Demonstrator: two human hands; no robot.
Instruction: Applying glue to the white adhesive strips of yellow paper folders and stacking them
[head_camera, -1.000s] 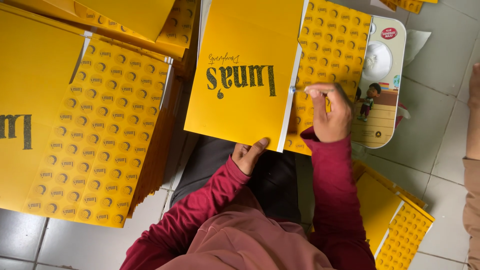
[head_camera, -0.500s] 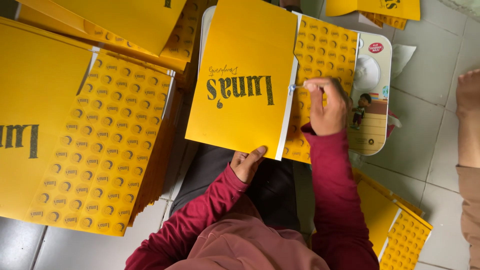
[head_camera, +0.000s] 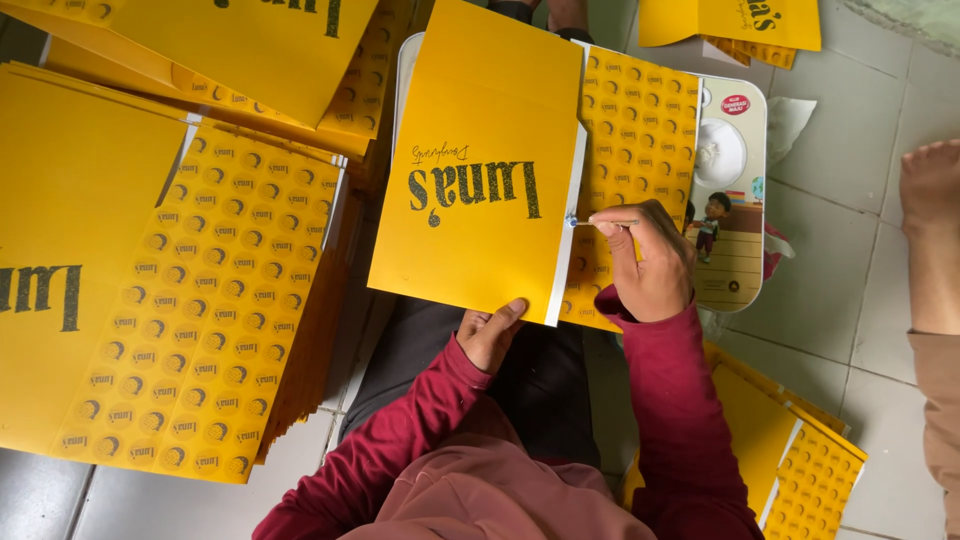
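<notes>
Yellow sheet (head_camera: 480, 170) shifted, long axis upright.

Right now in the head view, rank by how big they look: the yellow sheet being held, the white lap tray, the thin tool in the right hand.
1. Yellow sheet, largest.
2. White lap tray, mostly covered, so unsure.
3. Thin tool in the right hand, smallest.

A yellow flat carton (head_camera: 480, 150) with dark lettering lies centre; a stack of cartons (head_camera: 150, 300) sits left; a red round label (head_camera: 735, 104) sits upper right.
</notes>
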